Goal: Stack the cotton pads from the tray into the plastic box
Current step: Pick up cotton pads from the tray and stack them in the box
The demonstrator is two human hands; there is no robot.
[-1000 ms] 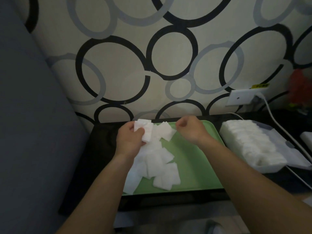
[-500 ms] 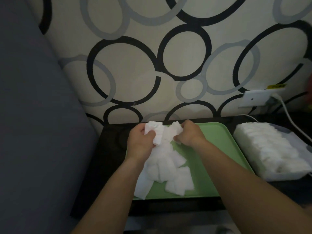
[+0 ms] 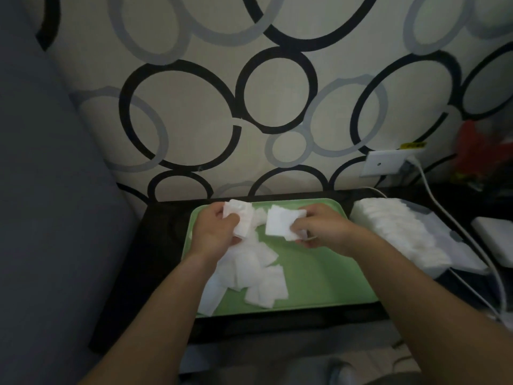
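Left hand (image 3: 215,234) grips pad stack (image 3: 242,220), partly hidden; right hand (image 3: 323,229) pinches pad (image 3: 278,225).

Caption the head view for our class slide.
Left hand and right hand each grip cotton pads over the green tray, plastic box alongside.

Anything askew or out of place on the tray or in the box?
Yes, minor. The loose pads lie in a jumbled, overlapping heap on the tray's left side, and one pad at the front-left corner laps over the rim. The boxed pads lean in a tidy row.
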